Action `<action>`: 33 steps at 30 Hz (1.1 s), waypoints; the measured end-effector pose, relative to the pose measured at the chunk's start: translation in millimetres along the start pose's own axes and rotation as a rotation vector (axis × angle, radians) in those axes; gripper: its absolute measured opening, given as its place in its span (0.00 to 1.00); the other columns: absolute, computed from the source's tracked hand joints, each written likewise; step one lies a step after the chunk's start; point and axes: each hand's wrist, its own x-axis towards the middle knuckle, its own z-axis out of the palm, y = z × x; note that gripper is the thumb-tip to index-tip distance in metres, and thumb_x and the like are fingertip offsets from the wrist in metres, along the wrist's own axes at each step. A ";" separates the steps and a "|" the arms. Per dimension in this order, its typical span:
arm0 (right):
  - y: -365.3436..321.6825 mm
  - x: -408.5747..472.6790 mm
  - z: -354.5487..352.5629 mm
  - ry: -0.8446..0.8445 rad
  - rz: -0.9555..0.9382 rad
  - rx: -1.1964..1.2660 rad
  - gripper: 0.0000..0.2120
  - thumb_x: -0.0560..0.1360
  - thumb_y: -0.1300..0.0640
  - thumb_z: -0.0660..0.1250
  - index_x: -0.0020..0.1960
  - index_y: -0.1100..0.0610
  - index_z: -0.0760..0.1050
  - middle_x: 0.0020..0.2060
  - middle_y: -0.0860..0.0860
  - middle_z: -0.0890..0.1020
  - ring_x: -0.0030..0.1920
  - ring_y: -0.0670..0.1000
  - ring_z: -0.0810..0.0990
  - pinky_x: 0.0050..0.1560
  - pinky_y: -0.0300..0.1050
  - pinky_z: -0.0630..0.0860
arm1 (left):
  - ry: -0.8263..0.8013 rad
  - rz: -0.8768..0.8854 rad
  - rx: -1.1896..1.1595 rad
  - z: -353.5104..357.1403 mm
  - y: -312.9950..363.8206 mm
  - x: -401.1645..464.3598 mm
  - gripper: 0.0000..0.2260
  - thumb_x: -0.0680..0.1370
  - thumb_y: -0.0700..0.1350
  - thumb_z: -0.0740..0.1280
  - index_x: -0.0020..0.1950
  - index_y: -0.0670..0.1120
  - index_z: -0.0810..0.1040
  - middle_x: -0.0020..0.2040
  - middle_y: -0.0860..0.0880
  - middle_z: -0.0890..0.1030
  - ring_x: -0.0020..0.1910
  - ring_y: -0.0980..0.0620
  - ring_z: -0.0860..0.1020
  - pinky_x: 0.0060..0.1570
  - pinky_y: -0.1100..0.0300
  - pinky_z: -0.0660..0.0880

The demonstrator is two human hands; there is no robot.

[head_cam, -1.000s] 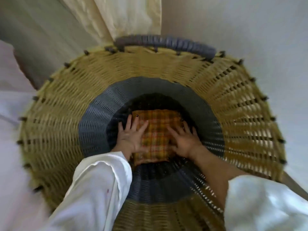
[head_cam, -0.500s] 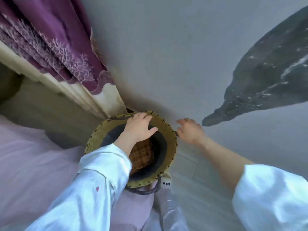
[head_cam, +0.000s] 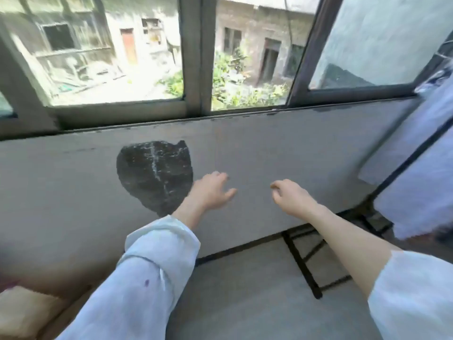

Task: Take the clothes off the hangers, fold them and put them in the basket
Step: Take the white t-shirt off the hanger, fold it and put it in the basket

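My left hand (head_cam: pixel 212 191) is raised in front of the grey wall with its fingers spread and relaxed, holding nothing. My right hand (head_cam: pixel 291 198) hovers beside it, fingers loosely curled, also empty. Pale lavender-white clothes (head_cam: pixel 416 173) hang at the right edge on a black rack (head_cam: pixel 407 165). The basket and the folded plaid cloth are out of view.
A grey wall (head_cam: pixel 269 148) with a dark patch (head_cam: pixel 154 173) runs under a window (head_cam: pixel 193 57). The rack's black floor frame (head_cam: pixel 301 263) lies on the grey floor below my right arm. A cream cushion corner (head_cam: pixel 24 312) shows at bottom left.
Both hands left the plaid cloth in the basket and rose. My view swung up from the basket to the wall, window and hanging clothes at the right.
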 end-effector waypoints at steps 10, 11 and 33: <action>271.1 -128.5 -125.2 0.231 0.347 0.139 0.19 0.80 0.57 0.53 0.69 0.56 0.68 0.67 0.56 0.71 0.65 0.57 0.71 0.63 0.51 0.70 | 0.003 0.363 -0.032 37.3 316.1 65.2 0.23 0.78 0.57 0.61 0.69 0.47 0.68 0.67 0.46 0.72 0.66 0.46 0.71 0.65 0.51 0.68; 291.0 -137.8 -133.8 0.243 0.374 0.159 0.19 0.80 0.57 0.52 0.69 0.55 0.67 0.68 0.55 0.70 0.65 0.56 0.71 0.63 0.51 0.70 | 0.000 0.375 -0.041 40.5 340.1 67.5 0.23 0.78 0.56 0.61 0.69 0.47 0.68 0.66 0.45 0.72 0.65 0.46 0.71 0.64 0.50 0.69; 559.0 -82.6 -332.8 0.626 0.452 0.244 0.25 0.78 0.47 0.58 0.71 0.58 0.61 0.61 0.53 0.71 0.62 0.53 0.70 0.60 0.49 0.68 | 0.794 0.940 -0.283 -10.4 716.9 236.6 0.09 0.76 0.40 0.60 0.52 0.42 0.77 0.48 0.45 0.81 0.48 0.44 0.78 0.42 0.54 0.72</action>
